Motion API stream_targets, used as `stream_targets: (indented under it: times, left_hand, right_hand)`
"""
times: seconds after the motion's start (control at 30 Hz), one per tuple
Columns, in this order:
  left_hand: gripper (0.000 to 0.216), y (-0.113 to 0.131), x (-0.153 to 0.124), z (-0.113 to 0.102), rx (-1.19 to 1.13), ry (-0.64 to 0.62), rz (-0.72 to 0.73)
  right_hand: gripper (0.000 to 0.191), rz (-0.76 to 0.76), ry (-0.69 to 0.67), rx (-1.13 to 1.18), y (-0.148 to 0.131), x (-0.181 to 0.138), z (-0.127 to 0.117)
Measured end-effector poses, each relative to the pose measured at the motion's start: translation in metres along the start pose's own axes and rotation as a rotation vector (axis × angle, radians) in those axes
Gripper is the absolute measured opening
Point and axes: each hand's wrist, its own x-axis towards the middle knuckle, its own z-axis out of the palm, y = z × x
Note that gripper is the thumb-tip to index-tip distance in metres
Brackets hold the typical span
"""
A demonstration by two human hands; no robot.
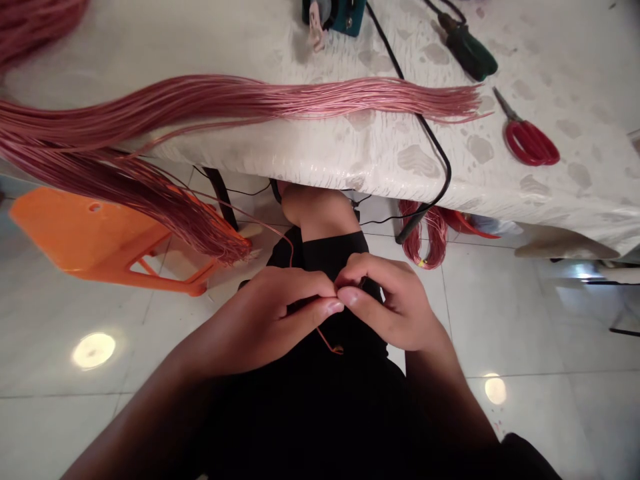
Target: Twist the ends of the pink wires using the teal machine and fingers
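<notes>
My left hand (285,313) pinches a thin reddish wire (270,227) between thumb and forefinger, above my lap. My right hand (387,300) meets it fingertip to fingertip, also in a pinch at the same spot. The wire runs from the bundle on the left down behind my left hand, and a short end (327,341) with a small bend shows below it. What exactly lies between the fingertips is mostly hidden. A long bundle of pink-red wires (280,100) lies along the table, with a second part (165,200) hanging over the edge.
On the patterned tablecloth (480,180) lie red-handled scissors (531,141), a dark green-handled tool (470,50) and a teal device (347,15). A black cable (435,137) crosses the table edge. An orange stool (90,233) stands at left; a wire coil (425,247) is under the table.
</notes>
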Motion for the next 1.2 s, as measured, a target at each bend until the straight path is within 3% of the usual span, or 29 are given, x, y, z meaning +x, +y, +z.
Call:
stream_targets:
  times: [0.17,0.33,0.47,0.6,0.83,1.0,1.2]
  left_hand:
    - [0.026,-0.002,0.0,0.001,-0.038,0.009,-0.045]
    - [0.026,-0.007,0.002,0.002,-0.139,0.01,0.04]
    - [0.026,-0.007,0.001,0.005,-0.241,-0.029,-0.06]
    - [0.022,-0.004,0.001,0.009,-0.304,0.014,-0.062]
    - [0.02,-0.006,0.0,0.006,-0.274,0.053,-0.067]
    - [0.022,-0.006,-0.001,0.004,-0.289,-0.018,-0.126]
    - [0.021,-0.006,0.0,0.005,-0.325,-0.048,-0.137]
  right_hand:
    - [0.014,-0.001,0.015,0.023,0.004,-0.004,0.002]
    - [0.016,0.024,0.035,0.047,0.004,-0.005,0.005]
    - [0.017,0.008,0.037,0.062,0.002,-0.004,0.005]
    - [0.018,-0.003,0.049,0.051,0.004,-0.004,0.003]
    - [0.013,0.055,0.261,0.198,0.011,-0.013,-0.004]
    - [0.015,-0.033,0.063,0.147,0.005,-0.01,-0.003]
    - [0.004,-0.071,0.053,0.084,0.002,-0.007,0.0]
